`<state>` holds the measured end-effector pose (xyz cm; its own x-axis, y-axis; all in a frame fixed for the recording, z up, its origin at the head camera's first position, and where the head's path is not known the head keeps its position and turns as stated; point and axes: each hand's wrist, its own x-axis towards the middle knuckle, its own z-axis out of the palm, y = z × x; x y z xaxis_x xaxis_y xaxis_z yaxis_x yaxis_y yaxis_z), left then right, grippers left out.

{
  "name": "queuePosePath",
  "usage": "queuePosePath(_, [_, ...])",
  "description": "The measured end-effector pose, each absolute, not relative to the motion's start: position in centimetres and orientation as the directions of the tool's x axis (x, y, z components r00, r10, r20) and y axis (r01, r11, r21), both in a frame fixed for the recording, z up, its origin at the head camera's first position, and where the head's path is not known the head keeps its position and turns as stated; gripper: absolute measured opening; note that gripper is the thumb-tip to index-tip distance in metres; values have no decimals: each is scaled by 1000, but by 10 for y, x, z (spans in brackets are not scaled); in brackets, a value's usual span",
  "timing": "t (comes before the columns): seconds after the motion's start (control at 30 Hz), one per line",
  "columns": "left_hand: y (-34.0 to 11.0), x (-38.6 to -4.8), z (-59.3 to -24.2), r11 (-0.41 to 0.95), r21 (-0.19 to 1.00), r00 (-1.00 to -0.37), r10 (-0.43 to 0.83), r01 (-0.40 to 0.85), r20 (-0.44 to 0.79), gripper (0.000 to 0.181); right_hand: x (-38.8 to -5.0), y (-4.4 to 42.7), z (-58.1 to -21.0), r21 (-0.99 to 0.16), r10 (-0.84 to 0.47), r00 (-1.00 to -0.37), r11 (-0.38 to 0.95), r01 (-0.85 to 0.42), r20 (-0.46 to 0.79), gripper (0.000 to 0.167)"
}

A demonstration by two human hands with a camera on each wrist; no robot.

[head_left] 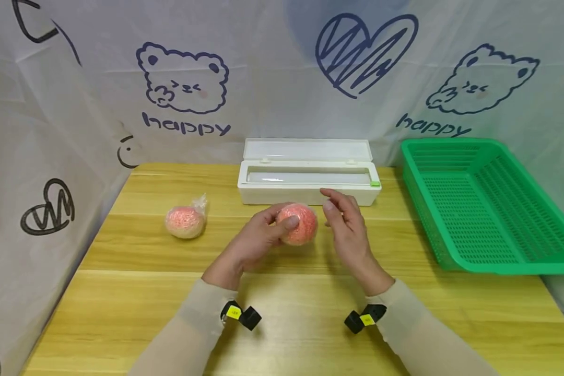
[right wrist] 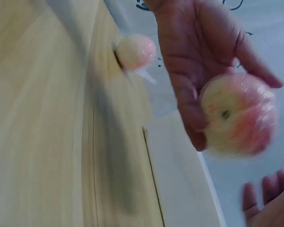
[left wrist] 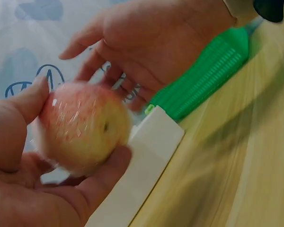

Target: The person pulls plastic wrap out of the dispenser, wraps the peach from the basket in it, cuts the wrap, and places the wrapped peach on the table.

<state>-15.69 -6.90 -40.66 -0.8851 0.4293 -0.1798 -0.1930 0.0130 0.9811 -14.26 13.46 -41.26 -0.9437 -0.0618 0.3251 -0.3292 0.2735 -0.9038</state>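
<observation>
My left hand [head_left: 258, 235] grips an apple [head_left: 302, 224] wrapped in clear film, its thumb on one side and fingers on the other. In the left wrist view the apple [left wrist: 83, 127] looks red and yellow, with a small dark hollow at one end. To its right, my right hand [head_left: 350, 230] hovers apart from the fruit, fingers loosely bent and holding nothing. A second apple [head_left: 185, 221] in film lies on the table at the left, with a twist of film sticking up. Behind the hands stands a white cling film box [head_left: 310, 194], lid raised, a roll inside.
A green plastic basket [head_left: 456, 266] stands at the right of the wooden table [head_left: 291, 334]. White cloth [head_left: 272, 99] with drawn bears and hearts hangs along the back and left side. The film box has a small green piece [head_left: 375, 184] at its right end.
</observation>
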Motion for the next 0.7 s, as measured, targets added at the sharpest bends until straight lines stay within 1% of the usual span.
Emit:
queuePosePath(0.07, [-67, -157, -405, -26, 977, -872, 457, -213, -178, 52, -143, 128, -413, -903, -79, -950, 295, -312, 302, 38])
queuePosePath(0.13, [-63, -155, -404, -56, 971, -865, 468, -232, -180, 53, -142, 120, -415, -906, -71, -958, 310, -287, 278, 37])
queuePosePath(0.27, [-56, -153, -403, -104, 953, -874, 439, -283, -211, 62, -140, 108, -420, -910, 19, -967, 344, -232, 254, 37])
queuePosePath(0.3, [-56, -153, -405, -111, 949, -879, 422, -293, -222, 64, -140, 108, -420, -907, 10, -969, 356, -226, 246, 37])
queuePosePath(0.37, [-58, -154, -408, -124, 943, -888, 392, -307, -238, 67, -142, 111, -420, -903, -71, -976, 369, -218, 207, 37])
queuePosePath(0.47, [-64, -155, -412, -136, 939, -901, 352, -317, -254, 63, -146, 120, -417, -908, -258, -961, 371, -193, 99, 41])
queuePosePath(0.57, [-68, -156, -414, -125, 939, -901, 345, -322, -263, 60, -149, 128, -415, -901, -388, -922, 398, -174, 6, 62])
queuePosePath(0.63, [-70, -155, -414, -63, 950, -902, 337, -307, -269, 59, -151, 131, -415, -889, -427, -904, 425, -174, -28, 76])
queuePosePath(0.7, [-76, -152, -413, 94, 969, -919, 307, -229, -247, 61, -153, 132, -416, -869, -428, -902, 463, -175, -47, 85])
